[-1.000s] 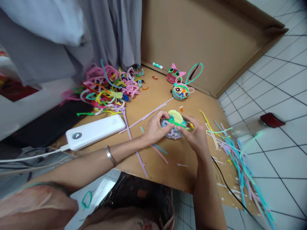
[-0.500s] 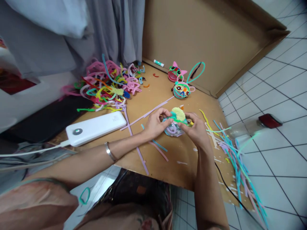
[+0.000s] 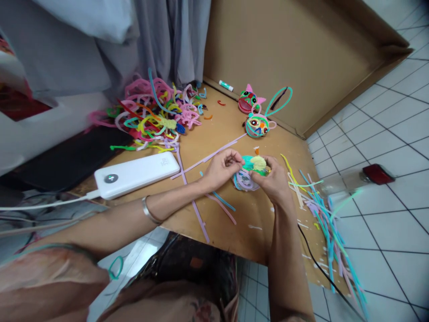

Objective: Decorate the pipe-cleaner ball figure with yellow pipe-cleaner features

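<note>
A small rounded craft piece [image 3: 247, 181] of coloured pipe cleaners is between my hands, just above or on the brown board. Its top carries teal coils and a pale yellow fan-shaped patch [image 3: 258, 163], and lilac loops run along its front. My right hand [image 3: 275, 180] grips it from the right, thumb in front and fingers behind. At its left edge, my left hand [image 3: 224, 170] is closed in a pinch with thumb and forefinger together. Whatever lies between those fingertips is too small to make out.
Two finished-looking animal heads, one with pink ears [image 3: 247, 99] and one with loop ears [image 3: 257, 125], stand behind. A tangled pipe-cleaner heap [image 3: 157, 112], a white power bank [image 3: 137, 173] and a glue stick [image 3: 225, 85] lie around. Straight pipe cleaners [image 3: 331, 237] hang over the right edge.
The craft piece has turned, so its yellow patch sits farther right and more teal and lilac show. My left fingers have drawn back to its left edge; my right hand keeps hold.
</note>
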The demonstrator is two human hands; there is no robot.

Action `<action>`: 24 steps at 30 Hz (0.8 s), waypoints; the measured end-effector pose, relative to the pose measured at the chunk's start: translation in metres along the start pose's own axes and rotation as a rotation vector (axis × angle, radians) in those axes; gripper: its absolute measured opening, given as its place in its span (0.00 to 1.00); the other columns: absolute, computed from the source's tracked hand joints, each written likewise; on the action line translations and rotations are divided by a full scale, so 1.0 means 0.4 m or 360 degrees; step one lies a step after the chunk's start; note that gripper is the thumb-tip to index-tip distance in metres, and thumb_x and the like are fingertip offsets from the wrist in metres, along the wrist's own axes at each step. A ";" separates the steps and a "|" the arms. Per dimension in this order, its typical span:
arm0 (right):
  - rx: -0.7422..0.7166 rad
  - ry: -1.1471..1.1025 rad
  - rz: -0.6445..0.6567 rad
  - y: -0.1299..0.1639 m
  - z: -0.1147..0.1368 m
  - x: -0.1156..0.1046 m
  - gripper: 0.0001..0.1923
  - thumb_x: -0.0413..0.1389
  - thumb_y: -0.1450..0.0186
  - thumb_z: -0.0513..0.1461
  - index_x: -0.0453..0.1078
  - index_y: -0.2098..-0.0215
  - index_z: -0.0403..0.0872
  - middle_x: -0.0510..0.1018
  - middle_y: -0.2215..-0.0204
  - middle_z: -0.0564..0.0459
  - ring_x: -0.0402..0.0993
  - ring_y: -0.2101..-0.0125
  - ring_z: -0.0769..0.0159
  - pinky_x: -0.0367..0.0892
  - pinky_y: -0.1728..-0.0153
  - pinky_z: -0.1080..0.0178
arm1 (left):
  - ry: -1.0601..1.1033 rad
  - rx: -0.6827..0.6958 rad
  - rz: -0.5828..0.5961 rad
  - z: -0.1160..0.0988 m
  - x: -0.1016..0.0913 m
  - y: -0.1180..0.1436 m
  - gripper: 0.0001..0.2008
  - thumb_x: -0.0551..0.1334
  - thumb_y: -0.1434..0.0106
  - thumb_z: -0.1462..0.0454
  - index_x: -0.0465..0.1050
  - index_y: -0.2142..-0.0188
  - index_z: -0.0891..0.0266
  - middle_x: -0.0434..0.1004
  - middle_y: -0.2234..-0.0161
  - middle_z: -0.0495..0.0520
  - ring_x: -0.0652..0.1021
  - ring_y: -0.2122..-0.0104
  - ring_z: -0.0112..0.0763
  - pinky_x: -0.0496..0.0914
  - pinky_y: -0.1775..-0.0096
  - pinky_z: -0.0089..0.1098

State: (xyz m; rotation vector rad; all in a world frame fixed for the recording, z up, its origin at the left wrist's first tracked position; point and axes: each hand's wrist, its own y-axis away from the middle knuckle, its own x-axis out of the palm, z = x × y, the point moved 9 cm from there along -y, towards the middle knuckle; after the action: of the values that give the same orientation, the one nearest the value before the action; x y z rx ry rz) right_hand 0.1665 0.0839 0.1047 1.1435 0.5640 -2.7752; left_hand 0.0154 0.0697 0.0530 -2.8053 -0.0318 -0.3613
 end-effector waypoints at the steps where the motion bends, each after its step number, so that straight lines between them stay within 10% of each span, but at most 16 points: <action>1: 0.0024 -0.0004 0.0006 0.000 -0.001 0.000 0.19 0.60 0.53 0.42 0.72 0.62 0.47 0.76 0.64 0.49 0.72 0.63 0.58 0.69 0.60 0.56 | 0.0030 -0.0026 -0.0012 0.004 -0.004 -0.003 0.04 0.63 0.46 0.67 0.68 0.69 0.62 0.74 0.71 0.50 0.74 0.70 0.27 0.68 0.65 0.30; 6: 0.0059 -0.0022 0.0012 0.000 -0.003 -0.001 0.19 0.60 0.53 0.42 0.72 0.63 0.47 0.75 0.64 0.50 0.71 0.63 0.59 0.69 0.59 0.56 | 0.0040 -0.0118 -0.0177 0.020 -0.041 -0.015 0.08 0.63 0.48 0.65 0.69 0.66 0.62 0.70 0.71 0.47 0.72 0.70 0.27 0.66 0.65 0.30; 13: 0.0044 -0.0048 0.0013 -0.003 0.001 -0.002 0.20 0.60 0.54 0.43 0.72 0.63 0.46 0.75 0.65 0.51 0.71 0.63 0.59 0.68 0.59 0.56 | 0.0177 -0.0464 0.0070 0.055 0.001 -0.006 0.17 0.67 0.52 0.62 0.68 0.63 0.63 0.72 0.69 0.47 0.73 0.68 0.27 0.66 0.62 0.30; 24: 0.0031 -0.0139 0.0011 -0.003 -0.007 0.002 0.20 0.62 0.55 0.43 0.72 0.63 0.47 0.75 0.63 0.50 0.72 0.61 0.58 0.69 0.58 0.55 | 0.0245 -0.0414 0.0088 0.070 0.006 -0.014 0.19 0.67 0.58 0.68 0.68 0.64 0.64 0.73 0.67 0.48 0.74 0.67 0.27 0.67 0.62 0.30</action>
State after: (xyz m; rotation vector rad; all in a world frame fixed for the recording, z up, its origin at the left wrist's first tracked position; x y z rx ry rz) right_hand 0.1675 0.0862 0.1026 1.0198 0.5236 -2.8144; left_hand 0.0242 0.0837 0.0294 -3.0151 0.1368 -0.6064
